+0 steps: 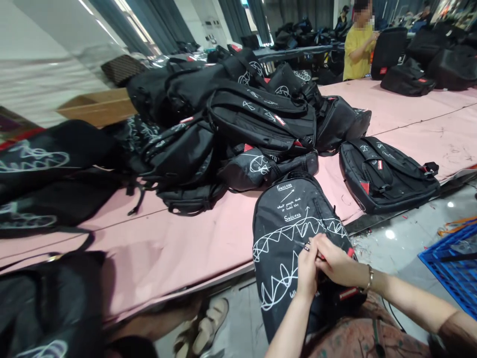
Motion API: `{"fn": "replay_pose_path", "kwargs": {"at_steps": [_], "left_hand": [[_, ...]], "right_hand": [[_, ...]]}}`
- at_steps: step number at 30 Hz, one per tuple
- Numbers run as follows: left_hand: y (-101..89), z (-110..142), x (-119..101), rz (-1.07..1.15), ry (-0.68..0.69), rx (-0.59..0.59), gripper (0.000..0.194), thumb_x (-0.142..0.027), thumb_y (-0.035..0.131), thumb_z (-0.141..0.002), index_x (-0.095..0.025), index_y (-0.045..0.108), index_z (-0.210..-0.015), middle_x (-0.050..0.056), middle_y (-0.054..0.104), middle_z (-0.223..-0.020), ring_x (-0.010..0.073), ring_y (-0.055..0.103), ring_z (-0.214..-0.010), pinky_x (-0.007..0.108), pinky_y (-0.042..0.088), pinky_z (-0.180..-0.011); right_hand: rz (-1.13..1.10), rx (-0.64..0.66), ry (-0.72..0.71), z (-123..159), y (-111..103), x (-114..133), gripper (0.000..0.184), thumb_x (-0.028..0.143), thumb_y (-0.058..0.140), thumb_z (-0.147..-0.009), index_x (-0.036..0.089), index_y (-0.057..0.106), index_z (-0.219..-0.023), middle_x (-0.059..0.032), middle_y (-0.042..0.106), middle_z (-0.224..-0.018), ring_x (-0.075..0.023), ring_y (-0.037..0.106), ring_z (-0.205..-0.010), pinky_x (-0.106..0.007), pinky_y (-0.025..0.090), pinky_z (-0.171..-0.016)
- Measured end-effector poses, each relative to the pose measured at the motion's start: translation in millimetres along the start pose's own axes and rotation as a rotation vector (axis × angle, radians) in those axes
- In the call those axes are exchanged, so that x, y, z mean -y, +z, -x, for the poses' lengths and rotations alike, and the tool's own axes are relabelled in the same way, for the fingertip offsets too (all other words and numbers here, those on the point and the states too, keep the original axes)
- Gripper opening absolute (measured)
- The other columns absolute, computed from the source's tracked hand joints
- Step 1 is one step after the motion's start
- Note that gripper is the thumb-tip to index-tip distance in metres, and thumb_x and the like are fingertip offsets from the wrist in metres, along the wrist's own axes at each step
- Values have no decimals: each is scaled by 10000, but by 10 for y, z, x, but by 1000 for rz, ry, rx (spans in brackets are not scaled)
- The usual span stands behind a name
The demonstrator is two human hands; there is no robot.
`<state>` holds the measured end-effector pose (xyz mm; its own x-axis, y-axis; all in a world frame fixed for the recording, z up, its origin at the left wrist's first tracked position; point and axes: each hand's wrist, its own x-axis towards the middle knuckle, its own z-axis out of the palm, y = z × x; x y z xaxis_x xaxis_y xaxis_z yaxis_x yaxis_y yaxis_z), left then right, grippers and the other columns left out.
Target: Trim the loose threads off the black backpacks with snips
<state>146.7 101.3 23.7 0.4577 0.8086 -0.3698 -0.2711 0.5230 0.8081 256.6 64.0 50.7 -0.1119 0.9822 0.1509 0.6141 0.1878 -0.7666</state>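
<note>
A black backpack (286, 223) with white scribble print and the word "Success" leans from my lap against the edge of the pink table (179, 238). My left hand (307, 271), a ring on one finger, pinches the backpack's front. My right hand (337, 263), a bracelet on its wrist, is closed on a thin red-tipped tool I cannot make out, and presses against the left hand on the fabric.
A heap of black backpacks (231, 124) covers the table's middle; one lies flat at the right (385, 174). More bags sit at the left (44, 169). A blue crate (452, 268) stands on the floor. A person in yellow (357, 44) works at the far table.
</note>
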Motion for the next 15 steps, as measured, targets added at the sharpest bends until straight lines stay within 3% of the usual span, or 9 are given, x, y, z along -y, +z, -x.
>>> {"fn": "replay_pose_path", "kwargs": {"at_steps": [2,4,6,9,11,15], "left_hand": [[-157,-22,-124,-16,98,-116,483,-512,548,-753,-122,618,-1029,140,640,-1076,228,605,-975,344,449,-872],[-421,-71,-313,-151,235,-237,499,-535,494,-773,-120,603,-1026,138,655,-1024,216,630,-893,351,471,-826],[-749,-145,-524,-438,323,-395,501,-541,410,-808,-129,593,-1027,128,667,-971,215,632,-852,356,481,-787],[-1205,-308,-772,-964,276,-649,461,-487,377,-829,-164,577,-1091,125,631,-1082,248,567,-1031,378,416,-893],[-1405,-428,-847,-1081,209,-690,494,-487,434,-794,-129,574,-1105,172,611,-1109,309,529,-1084,427,390,-907],[-1549,-562,-844,-1079,136,-599,521,-540,522,-710,-111,634,-983,188,672,-935,373,594,-943,463,436,-800]], "right_hand": [[-40,14,-21,-102,23,-8,403,187,432,-843,192,430,-1246,-98,518,-1151,-208,468,-1094,-371,394,-948],[-62,-58,125,-213,-39,-119,335,195,418,-860,196,469,-1191,-96,523,-1144,-193,504,-1029,-366,393,-931],[-76,-132,339,-313,-120,-284,255,193,436,-853,160,515,-1093,-122,532,-1108,-205,517,-993,-378,378,-918],[-144,-133,518,-418,-146,-516,92,181,559,-766,139,559,-848,-125,584,-926,-231,538,-930,-361,384,-864],[-235,-129,567,-479,-85,-623,63,168,596,-716,157,537,-737,-79,591,-779,-200,562,-810,-313,414,-771],[-536,-108,651,-635,71,-712,101,192,540,-714,178,493,-626,31,487,-497,-108,477,-472,-236,405,-534]]}}
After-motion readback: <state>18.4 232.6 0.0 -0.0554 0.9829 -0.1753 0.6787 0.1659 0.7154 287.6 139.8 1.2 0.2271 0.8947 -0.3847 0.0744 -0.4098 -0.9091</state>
